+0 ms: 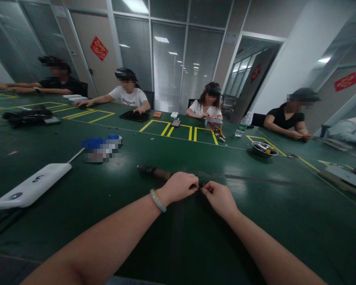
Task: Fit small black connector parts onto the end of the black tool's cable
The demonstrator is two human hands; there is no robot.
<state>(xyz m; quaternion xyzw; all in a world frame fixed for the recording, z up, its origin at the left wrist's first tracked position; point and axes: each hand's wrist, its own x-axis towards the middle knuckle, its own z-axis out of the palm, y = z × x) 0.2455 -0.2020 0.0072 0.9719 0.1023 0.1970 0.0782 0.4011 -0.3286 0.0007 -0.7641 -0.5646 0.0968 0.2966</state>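
On the green table, my left hand [182, 187] and my right hand [221, 199] meet with their fingertips almost touching. Both are closed in a pinch on a small dark piece, too small and too covered to name. Just beyond my left hand lies a dark power drill [154, 171], its chuck end pointing left and its other end partly hidden behind that hand. A pale bangle circles my left wrist.
A white power bank [34, 186] with a cable lies at left, near a blue-and-white item [102, 147]. Far right stands a metal bowl [264, 149] holding small parts, with a water bottle [242, 126] behind. Several people work along the table's far side.
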